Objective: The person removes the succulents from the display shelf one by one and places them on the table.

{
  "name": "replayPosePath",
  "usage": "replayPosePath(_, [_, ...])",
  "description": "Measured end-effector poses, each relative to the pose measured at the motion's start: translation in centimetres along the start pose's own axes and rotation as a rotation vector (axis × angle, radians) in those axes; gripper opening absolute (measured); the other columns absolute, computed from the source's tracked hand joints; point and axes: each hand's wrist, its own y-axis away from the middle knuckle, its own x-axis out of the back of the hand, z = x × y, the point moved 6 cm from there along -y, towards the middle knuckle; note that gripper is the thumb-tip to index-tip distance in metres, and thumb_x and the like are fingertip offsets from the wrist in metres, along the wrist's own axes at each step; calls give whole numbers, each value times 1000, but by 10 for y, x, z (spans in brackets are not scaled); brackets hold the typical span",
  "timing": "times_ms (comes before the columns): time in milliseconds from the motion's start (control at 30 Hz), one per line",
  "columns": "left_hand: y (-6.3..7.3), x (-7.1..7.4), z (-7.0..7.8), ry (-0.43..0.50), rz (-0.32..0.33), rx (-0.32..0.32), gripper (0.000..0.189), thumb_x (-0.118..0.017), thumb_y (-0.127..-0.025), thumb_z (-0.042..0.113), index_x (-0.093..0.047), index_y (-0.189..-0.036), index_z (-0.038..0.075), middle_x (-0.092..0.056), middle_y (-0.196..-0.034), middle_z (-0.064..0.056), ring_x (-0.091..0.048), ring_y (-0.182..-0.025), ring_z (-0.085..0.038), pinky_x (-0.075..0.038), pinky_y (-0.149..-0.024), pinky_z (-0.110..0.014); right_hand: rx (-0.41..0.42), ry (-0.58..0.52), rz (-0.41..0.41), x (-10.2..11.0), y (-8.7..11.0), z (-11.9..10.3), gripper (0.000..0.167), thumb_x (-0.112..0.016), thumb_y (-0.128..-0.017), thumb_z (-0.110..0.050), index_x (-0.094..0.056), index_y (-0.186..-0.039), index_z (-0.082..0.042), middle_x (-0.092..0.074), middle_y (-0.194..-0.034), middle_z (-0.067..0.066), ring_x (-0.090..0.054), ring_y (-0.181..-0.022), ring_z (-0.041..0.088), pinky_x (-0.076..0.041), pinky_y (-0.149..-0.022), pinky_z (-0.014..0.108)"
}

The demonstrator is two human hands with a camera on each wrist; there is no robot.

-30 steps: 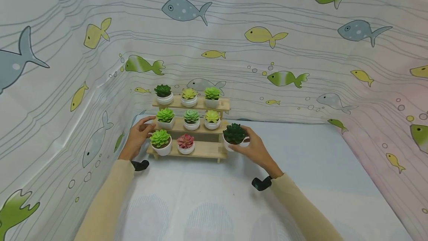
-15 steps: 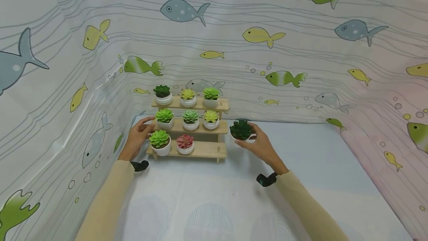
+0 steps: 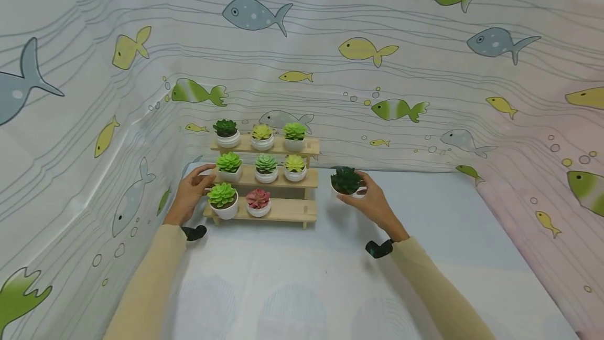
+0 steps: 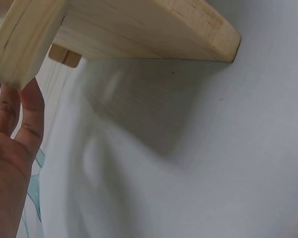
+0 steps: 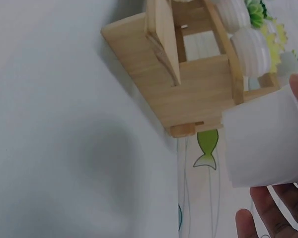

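Note:
My right hand (image 3: 376, 206) grips the white pot of a dark green potted succulent (image 3: 346, 180), held up to the right of a three-tier wooden plant stand (image 3: 288, 208). In the right wrist view the smooth white pot (image 5: 268, 141) hangs above the table, fingers and thumb on opposite sides. At the stand's left end, my left hand (image 3: 187, 195) holds the end of the middle board. Its fingers (image 4: 32, 111) meet that board's edge in the left wrist view. A bright green succulent (image 3: 223, 195) and a red one (image 3: 258, 201) stand on the lowest tier.
Three potted succulents line the top tier, one dark green (image 3: 225, 129) at its left. The middle tier bears three more, including a yellow-green one (image 3: 295, 164). Fish-printed cloth walls (image 3: 321, 101) rise behind and beside the pale table (image 3: 292, 261).
My right hand has carried the dark green succulent rightward and slightly up, away from the stand's right end. The left hand stays at the stand. The head view has shifted slightly.

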Motion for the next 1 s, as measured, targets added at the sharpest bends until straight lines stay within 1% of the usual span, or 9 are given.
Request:
replayPosePath(133, [5,-1,5,4,3,7,55,-67,-102,37,-52,-151,16,-65,-109,5,-65,-95,-9,-55,-83,-31,2,11,15,1,-4,6,96,-84,-83,-52,-37,-157,-12,-55,-136,13,-55,-120,35,-50,-96,49])
replayPosePath(300, [4,0,4,29,1,9,56,-68,-102,36,-52,-152,16,-66,-108,7,-66,-94,-9,-55,-83,-32,7,20,23,2,-8,10,94,-83,-84,-53,-38,-156,-13,-55,-136,13,-54,-121,35,-49,-97,50])
replayPosePath(400, [4,1,4,36,-2,6,57,-68,-101,35,-51,-152,16,-66,-107,7,-66,-94,-9,-55,-82,-32,2,21,21,4,-8,10,98,-83,-83,-55,-36,-157,-12,-55,-138,13,-54,-122,35,-49,-97,50])
replayPosePath(567, [3,1,6,13,2,11,54,-66,-102,36,-52,-151,17,-66,-108,6,-65,-95,-10,-55,-83,-33,-5,15,31,7,-12,14,103,-83,-82,-57,-33,-159,-10,-53,-140,15,-54,-123,36,-49,-97,51])
replayPosePath(733, [2,1,5,4,-6,12,54,-67,-102,36,-52,-151,17,-66,-108,6,-65,-96,-10,-55,-81,-30,-13,39,39,10,-19,19,105,-83,-83,-57,-31,-160,-9,-51,-143,15,-52,-124,32,-48,-99,48])
replayPosePath(867, [0,1,3,27,-19,8,54,-68,-102,35,-53,-151,16,-67,-107,8,-65,-95,-10,-56,-79,-28,-26,46,46,11,-22,22,105,-82,-82,-59,-31,-160,-10,-50,-144,16,-53,-123,35,-49,-98,50])
replayPosePath(1000, [-1,1,0,52,-20,9,54,-69,-101,35,-53,-150,17,-67,-105,8,-66,-94,-10,-56,-79,-27,-44,29,49,12,-26,24,106,-82,-82,-60,-31,-160,-11,-49,-144,16,-53,-123,40,-48,-98,53])
